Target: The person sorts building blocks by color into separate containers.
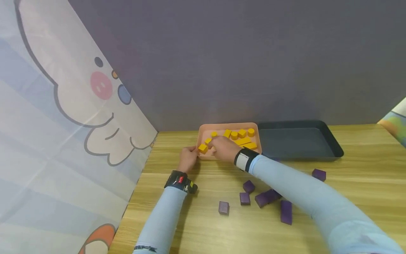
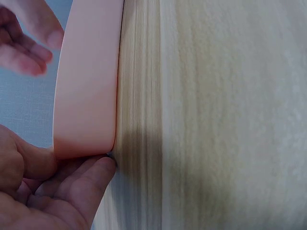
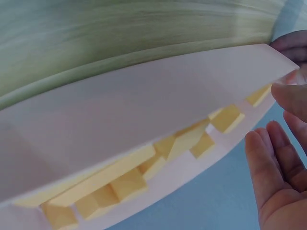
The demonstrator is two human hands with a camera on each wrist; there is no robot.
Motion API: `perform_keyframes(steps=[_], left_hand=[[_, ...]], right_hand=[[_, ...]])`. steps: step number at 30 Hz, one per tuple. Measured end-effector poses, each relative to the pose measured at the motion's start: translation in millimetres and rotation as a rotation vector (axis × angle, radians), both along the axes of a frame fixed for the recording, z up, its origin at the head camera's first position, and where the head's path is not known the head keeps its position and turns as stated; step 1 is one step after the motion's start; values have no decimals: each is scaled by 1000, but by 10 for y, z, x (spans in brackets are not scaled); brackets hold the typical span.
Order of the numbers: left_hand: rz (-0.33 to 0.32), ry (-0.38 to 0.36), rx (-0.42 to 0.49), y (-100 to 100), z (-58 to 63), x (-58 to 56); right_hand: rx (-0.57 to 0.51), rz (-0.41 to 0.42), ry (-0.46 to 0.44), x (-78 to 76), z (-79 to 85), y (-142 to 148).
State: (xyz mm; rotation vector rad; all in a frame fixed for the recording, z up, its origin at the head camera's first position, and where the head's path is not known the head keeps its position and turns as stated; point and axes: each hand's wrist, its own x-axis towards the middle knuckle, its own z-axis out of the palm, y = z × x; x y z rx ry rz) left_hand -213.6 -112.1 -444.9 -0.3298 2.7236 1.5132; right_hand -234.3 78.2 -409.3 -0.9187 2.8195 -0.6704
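Observation:
My left hand [image 1: 188, 158] pinches the front left corner of a pink tray [image 1: 229, 126], thumb at the rim and fingers by the base; the left wrist view shows this grip on the tray wall [image 2: 88, 81] closely. Over the tray's left part is my right hand [image 1: 224, 148], fingertips near a yellow cube [image 1: 208, 141]. Another yellow cube [image 1: 203, 148] lies in the tray's left corner. In the right wrist view the right hand [image 3: 278, 177] has thumb and fingers apart, with nothing between them. Several yellow blocks [image 3: 129, 184] lie inside the tray, including cylinders [image 1: 251, 132] and long bars [image 1: 242, 141].
A dark grey tray [image 1: 295, 141] stands against the pink tray's right side. Several purple blocks [image 1: 245, 198] are scattered on the wooden table [image 1: 203, 225] nearer me, some partly behind the right sleeve [image 1: 304, 190]. A grey panel [image 1: 222, 70] rises behind the trays.

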Motion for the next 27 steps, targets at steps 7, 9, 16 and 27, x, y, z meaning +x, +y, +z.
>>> perform_keyframes(steps=[7,9,16,27], left_hand=[[1,-5,-8,22,0,-17],[-6,-3,-5,22,3,-16],[-21,-49,13,-5,1,-22],[-41,-4,-41,-76,145,104]], right_hand=[[-3,-50,24,186,187,440],[-10,-73,32,251,243,600],[-43,-152,78,500,347,1227],[-43,-217,118,894,414,1877]])
